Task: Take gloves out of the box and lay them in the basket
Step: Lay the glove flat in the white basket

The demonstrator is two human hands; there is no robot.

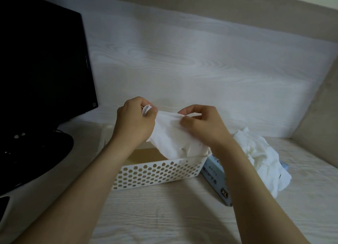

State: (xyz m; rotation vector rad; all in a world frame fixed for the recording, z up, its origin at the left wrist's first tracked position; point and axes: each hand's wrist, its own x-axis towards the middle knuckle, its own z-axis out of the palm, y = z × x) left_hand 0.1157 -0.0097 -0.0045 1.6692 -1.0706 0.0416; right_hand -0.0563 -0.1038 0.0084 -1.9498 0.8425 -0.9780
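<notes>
A white disposable glove point(170, 132) hangs stretched between both hands, right over the far half of the white perforated basket point(155, 172), with its lower folds sagging down to about the rim; whether they touch the bottom is hidden. The left hand point(134, 121) has its fingers curled round one end, where a rolled cuff peeks out above the knuckles. The right hand point(203, 124) pinches the other end between thumb and fingertips.

The step in hand looks like laying this glove down. To do it well, the hands should keep the glove taut and lower it evenly, so that it lands flat along the length of the basket and does not bunch against one wall. Thin film like this tends to cling to skin, so it should be let go one end at a time.

Just beside the basket on the right lies the pale blue glove box point(216, 179), marked XL, with a loose heap of gloves point(259, 152) spilling over it. A black monitor point(40, 60) stands at the left on the pale wood-grain desk point(164, 216).
</notes>
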